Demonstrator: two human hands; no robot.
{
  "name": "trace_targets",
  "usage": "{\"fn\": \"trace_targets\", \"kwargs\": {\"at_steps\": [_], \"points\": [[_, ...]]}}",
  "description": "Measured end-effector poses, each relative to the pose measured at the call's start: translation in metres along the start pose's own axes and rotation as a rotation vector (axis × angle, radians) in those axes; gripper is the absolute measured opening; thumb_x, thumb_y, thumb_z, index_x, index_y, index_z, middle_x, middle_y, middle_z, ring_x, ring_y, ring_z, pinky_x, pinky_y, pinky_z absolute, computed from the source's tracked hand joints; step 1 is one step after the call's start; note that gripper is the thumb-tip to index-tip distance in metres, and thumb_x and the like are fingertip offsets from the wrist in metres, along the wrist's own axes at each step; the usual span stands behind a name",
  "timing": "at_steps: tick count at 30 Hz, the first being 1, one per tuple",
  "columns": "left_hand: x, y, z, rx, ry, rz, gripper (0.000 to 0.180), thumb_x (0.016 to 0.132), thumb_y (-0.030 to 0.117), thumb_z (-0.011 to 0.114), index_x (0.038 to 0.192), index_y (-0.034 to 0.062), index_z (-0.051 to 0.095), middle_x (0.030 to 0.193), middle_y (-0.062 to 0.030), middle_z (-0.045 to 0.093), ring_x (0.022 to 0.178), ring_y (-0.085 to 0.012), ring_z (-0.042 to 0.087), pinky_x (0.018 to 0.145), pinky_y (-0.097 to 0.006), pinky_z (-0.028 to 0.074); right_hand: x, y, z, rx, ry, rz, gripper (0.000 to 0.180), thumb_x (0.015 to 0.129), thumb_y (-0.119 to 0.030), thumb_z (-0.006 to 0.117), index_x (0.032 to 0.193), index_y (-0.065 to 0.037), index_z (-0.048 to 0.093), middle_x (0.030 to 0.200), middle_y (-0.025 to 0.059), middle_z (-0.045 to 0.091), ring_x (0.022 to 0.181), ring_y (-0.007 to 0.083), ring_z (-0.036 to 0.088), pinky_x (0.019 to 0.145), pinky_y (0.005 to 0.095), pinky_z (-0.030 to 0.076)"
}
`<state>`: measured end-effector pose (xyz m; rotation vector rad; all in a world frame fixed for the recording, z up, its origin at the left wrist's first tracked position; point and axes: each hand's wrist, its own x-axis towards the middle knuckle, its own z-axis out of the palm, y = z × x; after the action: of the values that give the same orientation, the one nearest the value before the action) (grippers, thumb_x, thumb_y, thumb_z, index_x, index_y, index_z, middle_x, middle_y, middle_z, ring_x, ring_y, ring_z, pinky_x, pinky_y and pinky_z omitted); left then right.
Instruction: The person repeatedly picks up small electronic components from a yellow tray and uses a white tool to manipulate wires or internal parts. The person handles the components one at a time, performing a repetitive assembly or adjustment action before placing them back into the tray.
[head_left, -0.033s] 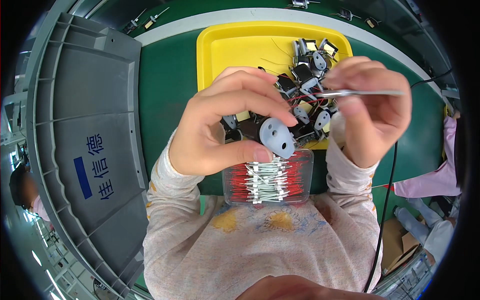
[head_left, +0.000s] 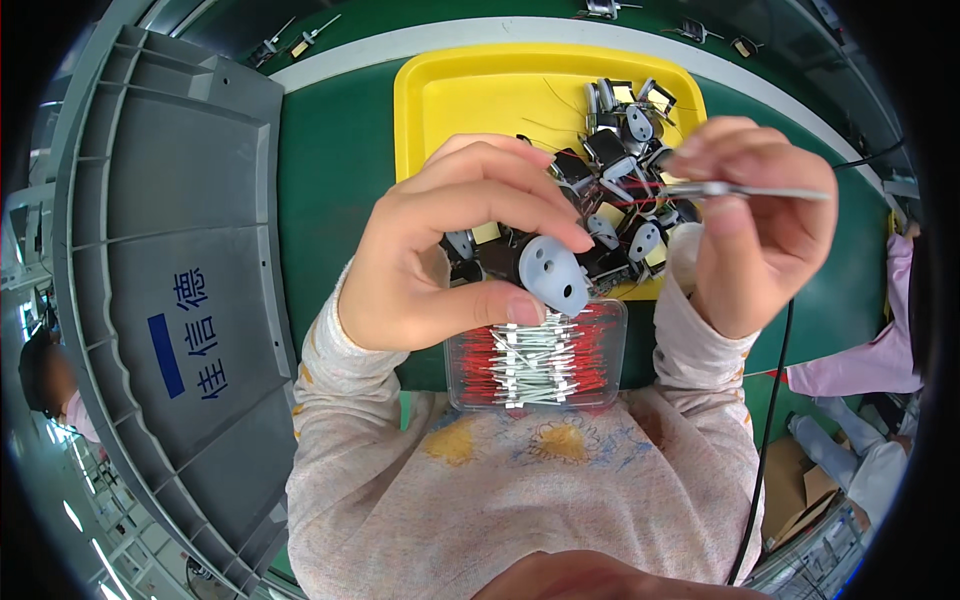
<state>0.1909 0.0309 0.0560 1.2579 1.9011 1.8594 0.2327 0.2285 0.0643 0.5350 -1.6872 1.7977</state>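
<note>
My left hand (head_left: 430,230) is closed around a small black motor with a pale grey plastic end piece (head_left: 553,275); thumb and fingers grip it from either side. My right hand (head_left: 765,215), to the right, pinches slim metal tweezers (head_left: 785,192) held nearly level. Thin red wires (head_left: 648,190) lie at the tweezers' left end; whether the tips grip them is too small to tell. Just below the held motor is a clear plastic box (head_left: 622,350) of short red wires with white ends. Behind my hands, a yellow tray (head_left: 465,95) bears several similar motors (head_left: 610,148).
A large grey plastic crate (head_left: 180,240) stands along the left side of the green table (head_left: 335,180). Beyond the pale far ledge (head_left: 350,62) lie a few more motors (head_left: 692,30). A black cable (head_left: 770,430) runs down the right. Other people sit at both sides.
My right hand has shifted slightly to the right with the tweezers, away from the held motor. My left hand and the motor have stayed in place.
</note>
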Motion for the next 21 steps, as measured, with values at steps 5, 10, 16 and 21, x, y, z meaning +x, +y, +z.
{"fn": "trace_targets", "kwargs": {"at_steps": [5,10,16,21], "points": [[-0.006,-0.006,0.016,-0.237,0.265,-0.084,0.039,0.057,0.002,0.073,0.094,-0.0005,0.062,0.094,-0.0116,0.064,0.093,-0.0231,0.058,0.091,-0.038,0.038,-0.005,-0.004,0.002,0.108,0.026,-0.032,0.024,0.076,-0.01,0.063,0.09,-0.001,0.045,0.072,0.0116,0.052,0.064,0.022,0.052,0.055,0.03,0.046],[-0.008,-0.01,0.015,-0.053,0.291,0.07,0.039,0.056,-0.001,0.073,0.093,-0.0009,0.061,0.092,-0.0114,0.065,0.089,-0.0213,0.061,0.092,-0.038,0.036,-0.011,-0.007,0.009,0.084,0.014,0.097,0.023,0.073,-0.009,0.064,0.086,-0.001,0.046,0.07,0.0121,0.054,0.061,0.0196,0.052,0.052,0.0263,0.045],[-0.007,-0.005,0.017,0.133,0.344,0.09,0.033,0.056,0.002,0.074,0.087,0.0026,0.064,0.09,-0.01,0.066,0.086,-0.0214,0.063,0.09,-0.039,0.035,-0.01,-0.011,0.01,0.04,0.058,0.194,0.022,0.072,-0.004,0.062,0.087,0.001,0.047,0.073,0.0138,0.055,0.066,0.0202,0.057,0.058,0.0283,0.049],[-0.006,-0.004,0.02,0.236,0.353,0.129,0.032,0.055,0.002,0.074,0.085,0.0042,0.064,0.088,-0.0089,0.067,0.085,-0.0213,0.063,0.089,-0.04,0.035,-0.013,-0.01,0.01,0.02,0.077,0.132,0.021,0.072,0.0,0.061,0.087,0.003,0.047,0.076,0.0155,0.055,0.066,0.0207,0.058,0.059,0.0294,0.051]]}}
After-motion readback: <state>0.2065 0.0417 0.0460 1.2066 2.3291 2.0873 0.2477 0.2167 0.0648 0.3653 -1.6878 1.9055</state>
